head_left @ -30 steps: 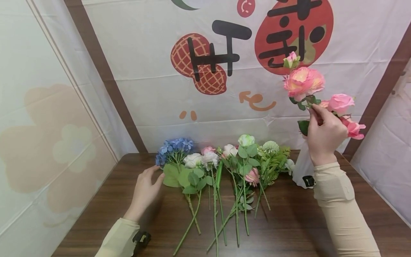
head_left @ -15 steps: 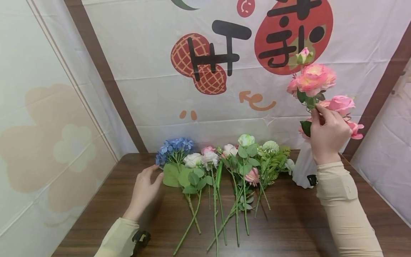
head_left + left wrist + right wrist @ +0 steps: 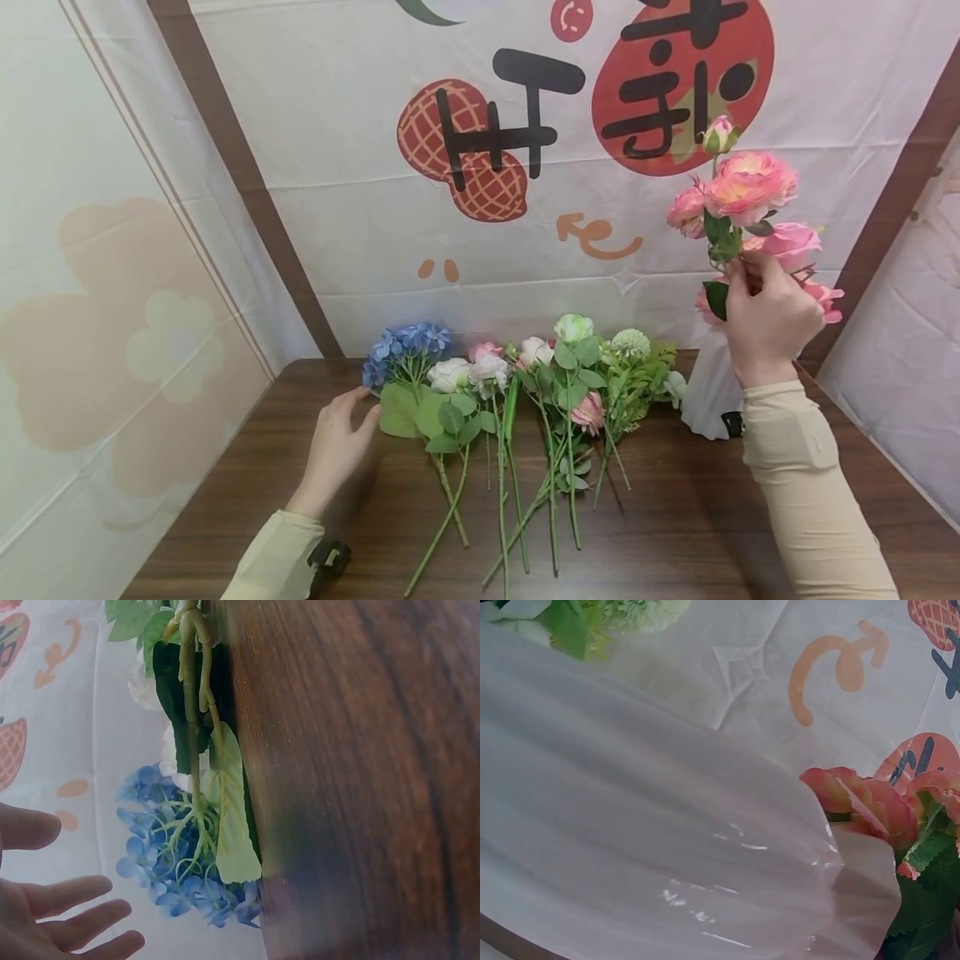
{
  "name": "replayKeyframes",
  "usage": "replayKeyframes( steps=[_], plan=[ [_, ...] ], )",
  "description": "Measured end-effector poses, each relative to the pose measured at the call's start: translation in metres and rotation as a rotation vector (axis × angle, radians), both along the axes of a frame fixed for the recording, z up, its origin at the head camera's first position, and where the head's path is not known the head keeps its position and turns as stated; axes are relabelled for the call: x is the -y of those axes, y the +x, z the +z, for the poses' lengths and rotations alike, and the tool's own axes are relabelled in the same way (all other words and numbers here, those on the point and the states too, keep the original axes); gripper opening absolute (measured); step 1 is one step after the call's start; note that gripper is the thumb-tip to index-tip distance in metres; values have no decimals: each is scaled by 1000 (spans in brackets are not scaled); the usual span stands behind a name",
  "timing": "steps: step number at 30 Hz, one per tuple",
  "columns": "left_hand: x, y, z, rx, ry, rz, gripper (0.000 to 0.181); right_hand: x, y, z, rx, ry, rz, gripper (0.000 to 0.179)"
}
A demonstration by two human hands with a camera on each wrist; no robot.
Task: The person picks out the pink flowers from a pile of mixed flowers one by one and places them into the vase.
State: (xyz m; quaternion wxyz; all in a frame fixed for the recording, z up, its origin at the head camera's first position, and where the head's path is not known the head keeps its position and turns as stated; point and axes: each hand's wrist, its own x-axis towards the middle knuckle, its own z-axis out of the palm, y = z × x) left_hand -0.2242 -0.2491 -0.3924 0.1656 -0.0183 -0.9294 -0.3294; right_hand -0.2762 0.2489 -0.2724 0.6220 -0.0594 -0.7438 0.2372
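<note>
My right hand [image 3: 772, 321] pinches the stem of a pink flower spray [image 3: 752, 187] with ruffled blooms and a bud on top. It is above a white fluted vase [image 3: 708, 387], whose wavy mouth shows in the right wrist view with pink petals [image 3: 866, 806] and leaves at it. More pink blooms [image 3: 795, 243] sit behind the hand. At the table's left, my left hand [image 3: 333, 442] is beside a blue hydrangea [image 3: 408, 343], fingertips close to its petals and leaf. Its fingers [image 3: 75, 889] look relaxed and spread in the left wrist view, holding nothing.
Several cut flowers lie in a row on the dark wooden table [image 3: 300, 467], stems toward me: white roses [image 3: 450, 375], a green-white rose [image 3: 574, 327], a pink bloom [image 3: 588, 411] and a pale green pompom flower [image 3: 630, 343]. A printed cloth [image 3: 352, 233] hangs behind.
My right hand has shifted slightly right and then down, carrying the pink flower spray, which has turned more upright over the vase. The left hand has stayed beside the hydrangea.
</note>
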Motion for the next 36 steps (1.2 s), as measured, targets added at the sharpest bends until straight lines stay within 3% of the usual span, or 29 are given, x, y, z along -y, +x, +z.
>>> replayKeyframes(
  steps=[12, 21, 36],
  plan=[
    [7, 6, -2, 12, -14, 15, 46, -9, 0, -7, 7, 50, -17, 27],
    [14, 6, -1, 4, -22, 25, 47, -12, 0, -11, 77, 49, -12, 29],
    [26, 14, -2, -7, -43, 38, 48, -11, 3, -8, 181, 65, -80, 30]
  ],
)
